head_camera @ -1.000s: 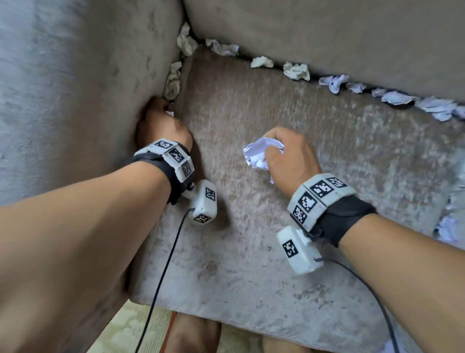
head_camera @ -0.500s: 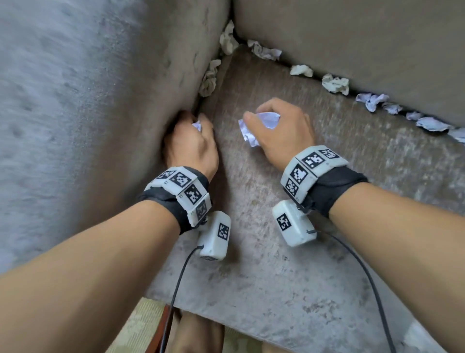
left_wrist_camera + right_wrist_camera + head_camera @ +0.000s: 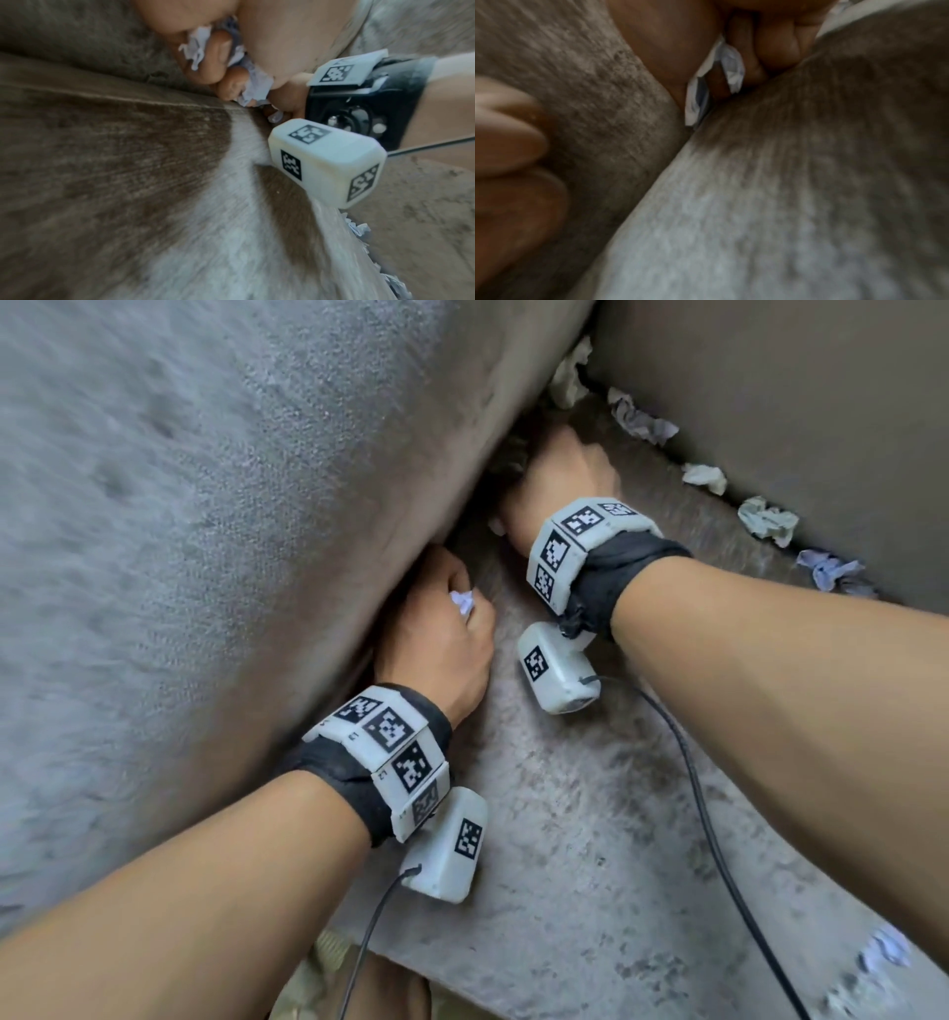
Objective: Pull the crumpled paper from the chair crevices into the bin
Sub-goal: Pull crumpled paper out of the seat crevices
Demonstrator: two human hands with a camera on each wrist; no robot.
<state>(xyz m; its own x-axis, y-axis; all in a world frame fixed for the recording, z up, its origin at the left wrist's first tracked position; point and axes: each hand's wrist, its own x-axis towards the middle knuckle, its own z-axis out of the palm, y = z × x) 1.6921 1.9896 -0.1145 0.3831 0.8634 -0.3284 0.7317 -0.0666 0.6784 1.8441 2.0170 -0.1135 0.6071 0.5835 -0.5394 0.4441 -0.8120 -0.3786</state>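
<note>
Both hands work the crevice between the armrest (image 3: 257, 531) and the seat cushion (image 3: 590, 814), so the step in hand is gathering, not binning. The left hand (image 3: 436, 639), near the centre of the head view, is curled into a fist round a wad of crumpled paper (image 3: 462, 600) that peeks out between thumb and knuckles. The right hand (image 3: 560, 480), at about one o'clock from it and deeper along the same gap, also has its fingers folded round white paper (image 3: 727, 69), with its knuckles against the cushion. More scraps (image 3: 767, 521) sit wedged along the rear crevice under the backrest (image 3: 796, 403), running from twelve toward three o'clock. No bin shows in any view. The next move probably calls for lifting both full fists clear and finding the bin before the rear scraps are tackled.
</note>
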